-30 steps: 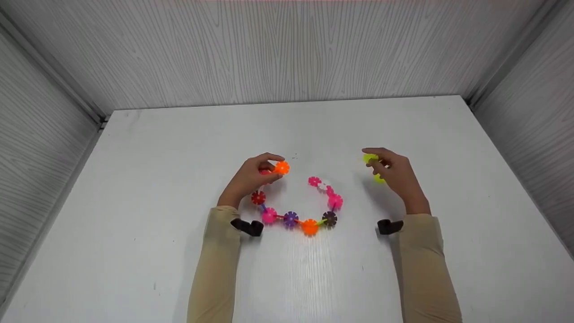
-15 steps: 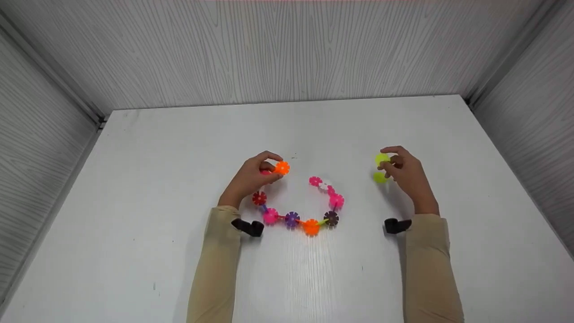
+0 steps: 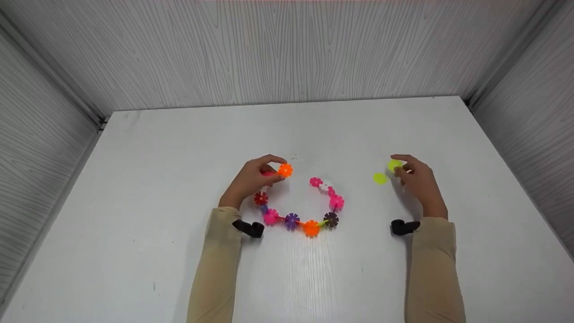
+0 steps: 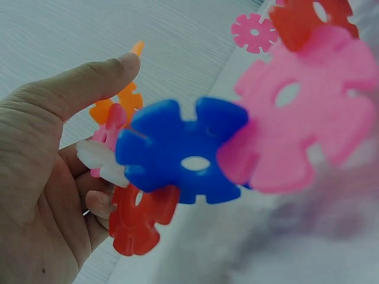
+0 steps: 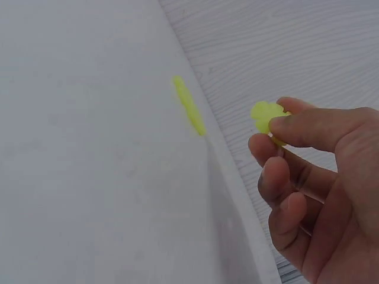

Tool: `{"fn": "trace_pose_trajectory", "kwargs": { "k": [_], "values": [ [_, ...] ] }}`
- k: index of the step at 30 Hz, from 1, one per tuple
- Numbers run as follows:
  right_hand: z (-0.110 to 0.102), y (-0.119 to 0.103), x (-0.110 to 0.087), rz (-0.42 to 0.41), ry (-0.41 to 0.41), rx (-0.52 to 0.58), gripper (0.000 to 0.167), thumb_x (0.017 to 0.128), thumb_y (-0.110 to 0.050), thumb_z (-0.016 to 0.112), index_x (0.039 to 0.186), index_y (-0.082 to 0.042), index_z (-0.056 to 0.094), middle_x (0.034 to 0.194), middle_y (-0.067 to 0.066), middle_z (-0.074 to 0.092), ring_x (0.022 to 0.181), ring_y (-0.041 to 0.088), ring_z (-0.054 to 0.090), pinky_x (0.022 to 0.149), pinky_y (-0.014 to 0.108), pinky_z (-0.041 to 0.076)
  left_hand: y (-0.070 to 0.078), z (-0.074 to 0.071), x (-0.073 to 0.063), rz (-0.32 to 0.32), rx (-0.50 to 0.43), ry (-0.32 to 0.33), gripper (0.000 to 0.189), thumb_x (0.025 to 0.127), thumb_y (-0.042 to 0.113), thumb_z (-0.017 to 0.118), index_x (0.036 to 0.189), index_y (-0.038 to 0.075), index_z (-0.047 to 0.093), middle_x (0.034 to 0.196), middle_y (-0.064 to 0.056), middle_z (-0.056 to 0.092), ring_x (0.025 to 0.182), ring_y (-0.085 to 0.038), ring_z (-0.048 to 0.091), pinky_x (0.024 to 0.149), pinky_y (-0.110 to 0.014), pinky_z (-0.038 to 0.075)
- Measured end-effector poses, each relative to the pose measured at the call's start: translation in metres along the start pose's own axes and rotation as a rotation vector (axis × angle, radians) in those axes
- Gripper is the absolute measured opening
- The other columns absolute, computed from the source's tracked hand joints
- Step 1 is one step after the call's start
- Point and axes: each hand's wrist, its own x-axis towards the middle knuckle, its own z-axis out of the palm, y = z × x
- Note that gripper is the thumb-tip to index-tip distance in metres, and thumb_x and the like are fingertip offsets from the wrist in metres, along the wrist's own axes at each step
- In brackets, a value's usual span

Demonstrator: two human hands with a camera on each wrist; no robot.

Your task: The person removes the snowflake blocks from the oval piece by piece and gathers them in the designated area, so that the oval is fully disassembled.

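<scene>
My left hand [image 3: 251, 178] pinches an orange notched snowflake disc [image 3: 285, 170] between thumb and forefinger. That disc ends a chain of interlocked discs [image 3: 292, 221] in several colours, which curves over the table in an open loop. In the left wrist view a blue disc [image 4: 172, 139], a pink disc [image 4: 314, 106] and a red disc [image 4: 142, 222] of the chain show near the palm. To the right, my right hand [image 3: 421, 184] pinches a yellow-green snowflake disc [image 3: 394, 165] by its edge. Another yellow-green disc [image 3: 380, 178] is on the table, left of that hand.
The white table [image 3: 287, 287] is bounded by a grey wood-grain panel [image 3: 287, 54] at the back, with similar panels at both sides. Black wrist mounts [image 3: 255, 229] stick inward from both sleeves. The chain's free pink end [image 3: 315, 182] lies between the hands.
My right hand has moved right and slightly down with the yellow-green disc, away from the one on the table, which is now fully visible. The left hand has barely moved.
</scene>
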Motion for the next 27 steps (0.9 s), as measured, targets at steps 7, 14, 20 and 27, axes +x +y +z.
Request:
{"fn": "trace_pose_trajectory", "kwargs": {
  "k": [7,14,20,27],
  "values": [
    [-0.0057,0.0046,-0.0033,0.079,-0.015,-0.013,0.042,0.097,-0.020,0.052,0.139,-0.017,0.051,0.097,0.014,0.059,0.073,0.017,0.053,0.061,0.025,0.045,0.0009,0.0001,-0.0004,-0.014,-0.003,-0.017,0.034,0.088,0.029,0.070,0.121,0.032,0.062,0.101,-0.006,0.069,0.080,-0.024,0.064,0.071,-0.031,0.055],
    [-0.0070,0.0052,-0.0045,0.101,-0.046,-0.051,0.042,0.096,-0.015,0.052,0.138,-0.015,0.052,0.094,0.013,0.061,0.071,0.016,0.053,0.061,0.025,0.045,0.0035,0.0000,-0.0002,-0.002,-0.013,-0.026,0.034,0.089,0.024,0.070,0.121,0.023,0.059,0.102,-0.009,0.071,0.082,-0.024,0.067,0.075,-0.031,0.055],
    [-0.0066,0.0039,-0.0052,0.135,-0.066,-0.093,0.042,0.096,-0.016,0.054,0.138,-0.015,0.052,0.092,0.012,0.061,0.074,0.017,0.049,0.063,0.025,0.044,0.0033,0.0005,0.0008,-0.007,-0.006,-0.027,0.033,0.088,0.026,0.070,0.119,0.024,0.059,0.101,-0.008,0.071,0.081,-0.023,0.066,0.074,-0.031,0.055],
    [-0.0079,0.0000,-0.0051,0.176,-0.088,-0.144,0.044,0.096,-0.019,0.051,0.140,-0.013,0.050,0.098,0.013,0.060,0.079,0.020,0.050,0.067,0.028,0.043,0.0026,0.0020,0.0012,-0.001,0.009,-0.030,0.031,0.088,0.029,0.070,0.118,0.029,0.064,0.100,-0.006,0.070,0.082,-0.022,0.065,0.074,-0.031,0.055]
  ]
}}
